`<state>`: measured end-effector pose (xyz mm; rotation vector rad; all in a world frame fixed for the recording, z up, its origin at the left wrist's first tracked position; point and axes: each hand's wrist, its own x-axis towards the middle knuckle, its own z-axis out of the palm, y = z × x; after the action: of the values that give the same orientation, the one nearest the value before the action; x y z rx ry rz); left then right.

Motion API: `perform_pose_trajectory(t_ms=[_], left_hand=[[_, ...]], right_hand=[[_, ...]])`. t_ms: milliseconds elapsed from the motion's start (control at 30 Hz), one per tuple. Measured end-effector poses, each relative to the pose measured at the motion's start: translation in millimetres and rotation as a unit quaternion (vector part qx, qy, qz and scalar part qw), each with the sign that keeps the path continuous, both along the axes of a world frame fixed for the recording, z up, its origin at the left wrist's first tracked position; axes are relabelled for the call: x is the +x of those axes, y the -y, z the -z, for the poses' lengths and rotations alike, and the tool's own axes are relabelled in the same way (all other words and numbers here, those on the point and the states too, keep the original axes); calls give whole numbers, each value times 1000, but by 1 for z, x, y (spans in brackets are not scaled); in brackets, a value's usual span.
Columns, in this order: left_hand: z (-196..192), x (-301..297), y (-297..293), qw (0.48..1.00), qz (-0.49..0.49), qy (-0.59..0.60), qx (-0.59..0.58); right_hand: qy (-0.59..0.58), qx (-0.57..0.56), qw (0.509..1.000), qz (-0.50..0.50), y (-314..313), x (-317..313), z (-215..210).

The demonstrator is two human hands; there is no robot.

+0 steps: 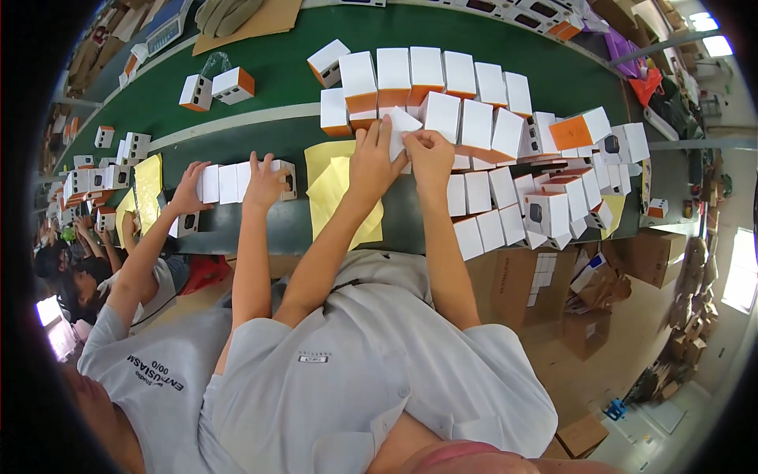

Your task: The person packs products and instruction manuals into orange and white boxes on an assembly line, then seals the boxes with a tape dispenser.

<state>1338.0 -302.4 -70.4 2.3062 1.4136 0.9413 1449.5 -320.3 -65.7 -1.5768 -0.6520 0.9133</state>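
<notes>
In the head view, the person is leaning over a green conveyor belt (268, 79) and gripping a small white carton (401, 126) with both hands at once. The left hand (377, 162) is closing around the carton's lower left side, fingers curled upward against it, while the right hand (430, 154) is pinching its right edge with the fingertips drawn together. The carton is being held just above the near edge of the belt, tilted, touching the front of a crowded row of white and orange boxes (430, 79) that is standing behind it. To the right, more white boxes (505, 205) are lying packed side by side, reaching down toward the belt's near edge. Yellow sheets (335, 186) are lying flat under the person's left forearm. Further left, a co-worker's hands (264, 183) are resting on a short row of white boxes (229, 182), well apart from the held carton. Brown cardboard cartons (655, 257) are standing on the floor at the lower right, beside the belt.
</notes>
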Motion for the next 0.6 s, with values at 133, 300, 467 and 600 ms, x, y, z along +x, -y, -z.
perform_pose_trajectory(t_ms=[133,300,467,600], left_hand=[[1,0,0,1000,-14,21,-1],[1,-1,1,1000,-12,22,-2],[5,-5,0,999,-8,35,7],[10,-17,-3,999,12,51,14]], right_hand=[[145,-79,986,7,1,-1,-15],[181,-75,981,5,3,-3,-20],[172,-94,981,5,3,-3,-19],[188,-53,981,20,7,-9,-9]])
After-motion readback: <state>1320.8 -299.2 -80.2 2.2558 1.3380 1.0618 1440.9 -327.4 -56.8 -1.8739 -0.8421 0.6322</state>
